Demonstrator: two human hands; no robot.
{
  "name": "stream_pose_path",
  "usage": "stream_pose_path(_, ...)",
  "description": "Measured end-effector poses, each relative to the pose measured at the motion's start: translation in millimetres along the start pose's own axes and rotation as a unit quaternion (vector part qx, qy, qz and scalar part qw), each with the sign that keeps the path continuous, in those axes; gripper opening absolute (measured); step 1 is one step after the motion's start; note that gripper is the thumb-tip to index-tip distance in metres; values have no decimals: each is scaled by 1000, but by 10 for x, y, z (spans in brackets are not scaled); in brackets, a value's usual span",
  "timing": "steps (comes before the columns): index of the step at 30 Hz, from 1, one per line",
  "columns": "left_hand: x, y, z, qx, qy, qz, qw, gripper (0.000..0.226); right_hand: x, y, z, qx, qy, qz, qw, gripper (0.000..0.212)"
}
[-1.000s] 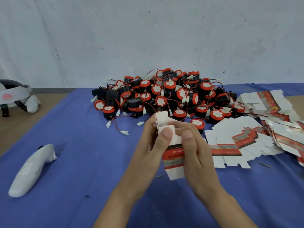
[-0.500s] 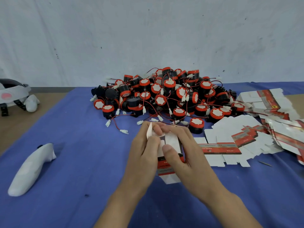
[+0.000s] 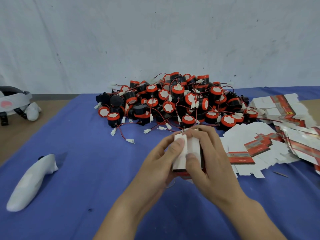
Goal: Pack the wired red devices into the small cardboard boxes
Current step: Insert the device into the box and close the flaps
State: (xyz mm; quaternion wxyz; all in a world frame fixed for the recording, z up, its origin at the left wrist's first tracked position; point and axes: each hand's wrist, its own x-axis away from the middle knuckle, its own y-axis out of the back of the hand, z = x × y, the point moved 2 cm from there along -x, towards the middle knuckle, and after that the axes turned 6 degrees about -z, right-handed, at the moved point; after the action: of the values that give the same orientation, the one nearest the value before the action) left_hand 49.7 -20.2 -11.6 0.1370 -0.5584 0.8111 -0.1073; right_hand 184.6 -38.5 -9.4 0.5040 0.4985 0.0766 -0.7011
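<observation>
Blue cloth [image 3: 78, 161] covers most of a bench [image 3: 17, 135], whose bare tan surface shows at the far left. The view looks down from head height onto a person's two bare hands, low and just right of centre.

The hands hold one small cardboard box [image 3: 194, 144] between them, just above the cloth. The box is white, with a red and dark printed band along its near edge. The left hand [image 3: 155, 167] grips the box's left side, its thumb pressed flat on a white flap. The right hand [image 3: 213, 163] wraps around the right side, its fingers curled over the far edge and its thumb pressed on the neighbouring flap. Whether anything is inside the box cannot be seen.

Just beyond the hands lies a large, tangled pile of red devices [image 3: 173, 101]. Each is a short black cylinder with a red rim and a white face, trailing thin red wires that end in small white plugs. A few plugs [image 3: 129, 140] spill onto the cloth at the pile's near left edge.

To the right of the hands, unfolded box blanks [image 3: 245, 137] lie flat and overlapping, white with red bands. More of them are stacked at the far right [image 3: 270, 101], touching the pile.

On the near left rests a white handheld controller [image 3: 31, 182], well apart from the hands. A white headset [image 3: 13, 101] sits at the far left edge. A pale, scuffed wall [image 3: 155, 40] stands behind the bench.
</observation>
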Motion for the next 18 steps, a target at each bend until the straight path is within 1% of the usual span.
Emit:
stream_pose_path(1, 0, 5, 10, -13, -7, -9, 1000, 36, 6, 1, -3, 11, 7, 6, 1000, 36)
stream_pose_path(2, 6, 17, 24, -25, -10, -14, 1000, 34, 13, 0, -5, 21, 8, 14, 1000, 41)
stream_pose_path(4, 11, 48, 49, -43, -8, -16, 999, 32, 20, 0, -6, 37, 3, 28, 999, 61)
stream_pose_path(5, 4, 50, 60, -53, -9, -18, 998, 31, 20, -1, 2, 43, 6, 34, 998, 66)
stream_pose_path(9, -39, 43, 81, -78, -21, -65, 995, 25, 33, -46, 51, 79, 61, 35, 994, 62)
stream_pose_path(10, -38, 43, 84, -63, -18, -58, 996, 25, 30, -46, 50, 78, 64, 32, 994, 61)
stream_pose_path(12, -33, 48, 79, -21, -8, -20, 1000, 26, 9, -23, 36, 56, 56, 23, 997, 59)
stream_pose_path(15, 4, 58, 6, 34, 23, 11, 999, 38, -15, 19, 20, 27, 47, 14, 998, 59)
stream_pose_path(18, 33, 54, -33, 71, 55, 36, 995, 39, -1, 16, -4, 17, 39, 26, 999, 61)
